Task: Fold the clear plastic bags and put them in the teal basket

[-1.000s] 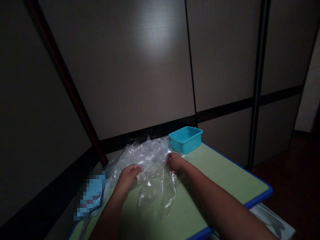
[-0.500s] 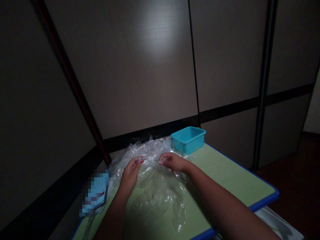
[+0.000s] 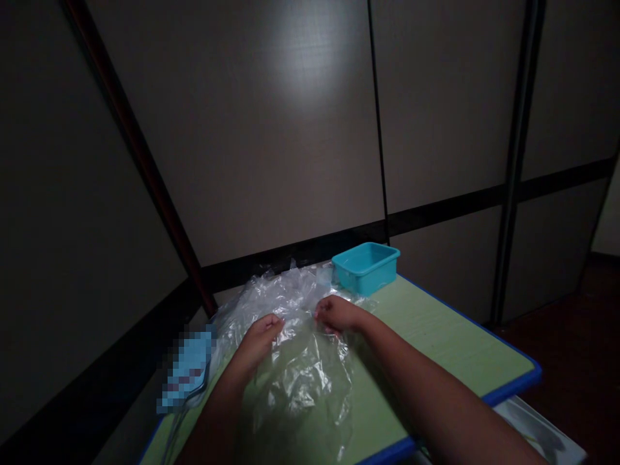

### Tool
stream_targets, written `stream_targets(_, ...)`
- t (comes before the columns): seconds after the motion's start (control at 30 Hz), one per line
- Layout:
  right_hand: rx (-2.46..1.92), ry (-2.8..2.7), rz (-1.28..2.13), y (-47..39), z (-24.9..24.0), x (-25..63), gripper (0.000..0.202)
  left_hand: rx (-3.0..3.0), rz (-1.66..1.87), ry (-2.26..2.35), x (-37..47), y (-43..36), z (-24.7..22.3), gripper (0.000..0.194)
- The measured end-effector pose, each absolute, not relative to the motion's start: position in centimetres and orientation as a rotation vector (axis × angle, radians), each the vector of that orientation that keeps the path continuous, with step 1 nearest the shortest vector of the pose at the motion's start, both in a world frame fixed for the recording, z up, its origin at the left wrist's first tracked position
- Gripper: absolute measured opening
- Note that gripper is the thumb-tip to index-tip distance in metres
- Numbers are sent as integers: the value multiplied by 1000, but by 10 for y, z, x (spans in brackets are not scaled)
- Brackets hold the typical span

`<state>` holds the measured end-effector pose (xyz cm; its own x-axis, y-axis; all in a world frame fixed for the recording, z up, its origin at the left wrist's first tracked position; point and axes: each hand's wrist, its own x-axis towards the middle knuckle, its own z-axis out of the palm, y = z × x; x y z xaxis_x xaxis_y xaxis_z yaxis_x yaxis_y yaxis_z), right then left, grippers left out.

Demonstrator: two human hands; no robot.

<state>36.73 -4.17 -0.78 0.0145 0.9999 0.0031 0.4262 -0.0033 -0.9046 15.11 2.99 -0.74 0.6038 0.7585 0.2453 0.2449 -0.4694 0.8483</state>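
Note:
Between my two hands a clear plastic bag [image 3: 310, 374] is stretched by its upper edge, and its crinkled body hangs down toward me over the table. My left hand [image 3: 261, 336] pinches that edge with thumb and fingers closed. On the other side my right hand [image 3: 336, 314] grips it too, fingers curled in. Behind the hands lies a heap of more crumpled clear plastic [image 3: 276, 294], spread over the far left of the table.
A turquoise plastic basin [image 3: 367, 268] stands at the table's far corner. The green table [image 3: 450, 329] has a blue edge. At left a light-blue, blurred-out item [image 3: 186, 371] lies by the edge. Dark cabinet panels [image 3: 290, 142] rise behind.
My hands have drawn slightly apart, pulling the bag's edge tauter between them. The left hand has closed and turned inward. The bag's hanging part has spread out.

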Motion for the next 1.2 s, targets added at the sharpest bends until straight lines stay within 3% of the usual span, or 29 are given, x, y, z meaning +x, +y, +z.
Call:
stream_targets(0.33, -1880, -1602, 921, -41, -13, 364, 10, 2438, 876, 1269, 143, 39, -11, 15)
stream_targets(0.47, -1980, -1679, 730, -41, -10, 365, 7, 2542, 977, 1503, 142, 29, -5, 9)
stream_targets(0.63, -2076, -1706, 397, -41, -6, 369, 10, 2859, 953, 1440, 153, 1, 9, 24)
stream_targets(0.73, -2098, -1708, 323, -40, -8, 369, 13, 2968, 680, 1138, 164, -24, 15, 33)
stream_targets(0.93, -2072, -1699, 264, -44, -7, 363, 13, 2839, 152, 948, 168, -67, -8, 76)
stream_targets(1.1, -1881, -1655, 212, -52, 9, 353, 22, 2798, 87, 974, 159, -82, -29, 77)
stream_targets(1.2, -1655, -1756, 359, -55, 13, 341, 21, 2817, 63, 944, 153, -91, -25, 80)
